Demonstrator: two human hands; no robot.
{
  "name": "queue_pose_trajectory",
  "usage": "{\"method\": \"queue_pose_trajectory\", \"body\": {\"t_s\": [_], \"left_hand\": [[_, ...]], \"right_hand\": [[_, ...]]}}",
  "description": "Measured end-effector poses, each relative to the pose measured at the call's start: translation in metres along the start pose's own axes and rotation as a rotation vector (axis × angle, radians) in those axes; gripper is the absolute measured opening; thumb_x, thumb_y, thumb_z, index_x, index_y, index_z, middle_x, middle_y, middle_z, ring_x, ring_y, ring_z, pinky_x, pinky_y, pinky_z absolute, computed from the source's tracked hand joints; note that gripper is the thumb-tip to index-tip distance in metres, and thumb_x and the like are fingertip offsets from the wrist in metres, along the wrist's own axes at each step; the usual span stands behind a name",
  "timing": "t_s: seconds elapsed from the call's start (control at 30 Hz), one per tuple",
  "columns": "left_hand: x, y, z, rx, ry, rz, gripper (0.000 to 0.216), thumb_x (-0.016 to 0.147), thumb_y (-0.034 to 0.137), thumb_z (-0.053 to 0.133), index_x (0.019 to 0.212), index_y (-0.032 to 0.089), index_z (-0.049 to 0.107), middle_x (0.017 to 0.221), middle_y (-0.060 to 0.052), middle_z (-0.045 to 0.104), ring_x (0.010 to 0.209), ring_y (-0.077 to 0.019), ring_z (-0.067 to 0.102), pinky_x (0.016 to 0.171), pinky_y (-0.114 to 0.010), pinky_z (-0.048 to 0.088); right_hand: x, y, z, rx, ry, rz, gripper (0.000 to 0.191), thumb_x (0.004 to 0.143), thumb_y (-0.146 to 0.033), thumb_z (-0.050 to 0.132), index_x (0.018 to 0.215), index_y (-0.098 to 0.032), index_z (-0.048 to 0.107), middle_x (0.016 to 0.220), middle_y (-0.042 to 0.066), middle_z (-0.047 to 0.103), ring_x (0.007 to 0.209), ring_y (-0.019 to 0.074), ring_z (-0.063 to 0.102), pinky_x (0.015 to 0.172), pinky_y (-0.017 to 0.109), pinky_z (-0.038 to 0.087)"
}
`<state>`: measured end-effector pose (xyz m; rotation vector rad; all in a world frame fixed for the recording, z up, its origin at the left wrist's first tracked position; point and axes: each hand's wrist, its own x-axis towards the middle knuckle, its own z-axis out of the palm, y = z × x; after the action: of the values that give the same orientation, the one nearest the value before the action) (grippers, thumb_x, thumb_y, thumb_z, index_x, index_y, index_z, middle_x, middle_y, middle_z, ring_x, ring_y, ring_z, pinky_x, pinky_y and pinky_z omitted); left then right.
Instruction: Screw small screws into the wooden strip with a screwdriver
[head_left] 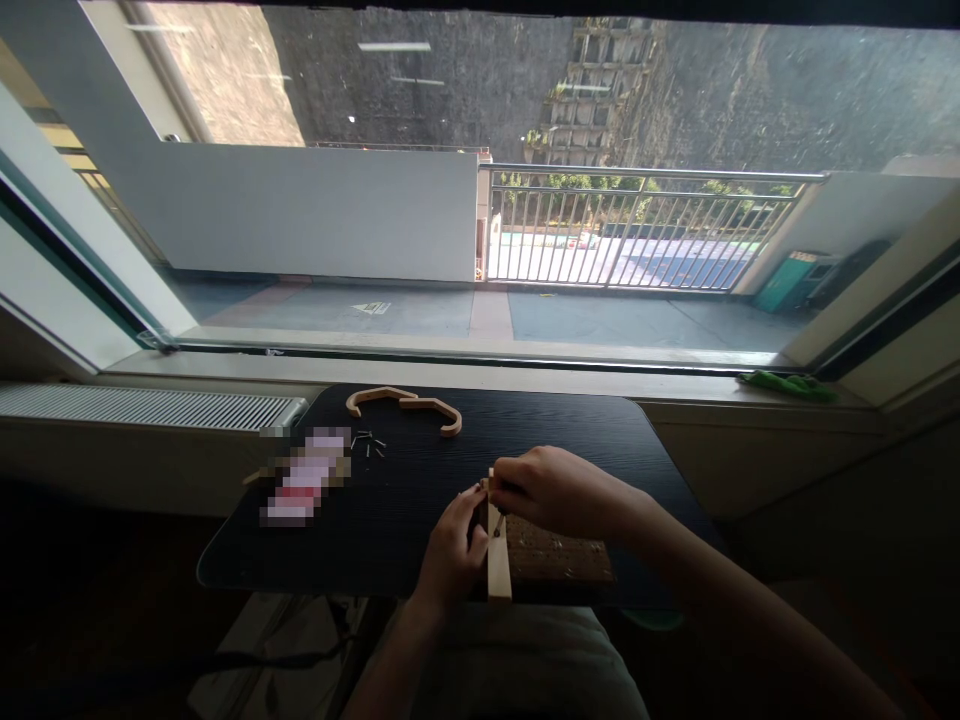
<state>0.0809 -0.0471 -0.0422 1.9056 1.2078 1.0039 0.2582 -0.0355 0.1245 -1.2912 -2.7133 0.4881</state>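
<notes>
A pale wooden strip (499,580) lies lengthwise along the left side of a brown wooden block (562,558) with many marks on its top. My left hand (450,550) grips the strip from the left, its fingers bent against the edge. Over the strip's upper part, my right hand (536,482) is closed. A short piece of dark metal (499,524) shows just below its fingers, standing over the strip; its kind is hidden. Further back on the table are two curved wooden pieces (442,408), touching or nearly so, and several loose screws (369,444).
The black table (360,540) has rounded corners and stands against a window sill (525,378). A blurred pinkish packet (304,480) lies at its left. A white radiator (150,405) is at the far left, and a green cloth (787,385) rests on the sill at right.
</notes>
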Motion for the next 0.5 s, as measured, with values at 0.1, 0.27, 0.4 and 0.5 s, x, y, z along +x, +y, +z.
{"method": "queue_pose_trajectory", "body": {"t_s": [0.1, 0.27, 0.4, 0.5], "left_hand": [[-0.0003, -0.0006, 0.0001, 0.000, -0.002, -0.003, 0.051, 0.078, 0.010, 0.045, 0.127, 0.019, 0.057, 0.129, -0.011, 0.062, 0.122, -0.0263, 0.055, 0.107, -0.045, 0.042], [-0.0007, -0.0023, 0.0003, -0.003, -0.003, 0.003, 0.051, 0.078, 0.010, 0.045, 0.128, 0.018, 0.057, 0.131, -0.011, 0.061, 0.124, -0.0262, 0.054, 0.108, -0.045, 0.040], [-0.0001, -0.0019, 0.0004, -0.017, 0.004, 0.005, 0.051, 0.077, 0.009, 0.046, 0.126, 0.018, 0.058, 0.132, -0.010, 0.061, 0.124, -0.0258, 0.054, 0.108, -0.043, 0.041], [0.0001, -0.0013, 0.0004, -0.014, -0.002, 0.001, 0.051, 0.077, 0.009, 0.045, 0.126, 0.017, 0.057, 0.132, -0.011, 0.061, 0.125, -0.0258, 0.054, 0.108, -0.043, 0.041]], "right_hand": [[0.0019, 0.0029, 0.0009, 0.053, 0.031, -0.027, 0.029, 0.096, -0.035, 0.052, 0.076, -0.016, 0.062, 0.074, 0.002, 0.062, 0.065, 0.0110, 0.053, 0.058, 0.024, 0.030], [0.0017, 0.0036, 0.0032, 0.096, 0.078, -0.034, 0.021, 0.093, -0.028, 0.058, 0.078, -0.015, 0.064, 0.078, 0.003, 0.062, 0.067, 0.0111, 0.053, 0.059, 0.023, 0.033], [0.0007, 0.0039, 0.0059, 0.149, 0.092, -0.048, 0.008, 0.092, -0.023, 0.059, 0.091, -0.017, 0.065, 0.086, 0.003, 0.067, 0.075, 0.0132, 0.059, 0.063, 0.023, 0.036], [0.0005, 0.0044, 0.0077, 0.151, 0.100, -0.033, 0.008, 0.093, -0.022, 0.056, 0.094, -0.018, 0.063, 0.089, 0.003, 0.067, 0.077, 0.0137, 0.061, 0.064, 0.023, 0.037]]}}
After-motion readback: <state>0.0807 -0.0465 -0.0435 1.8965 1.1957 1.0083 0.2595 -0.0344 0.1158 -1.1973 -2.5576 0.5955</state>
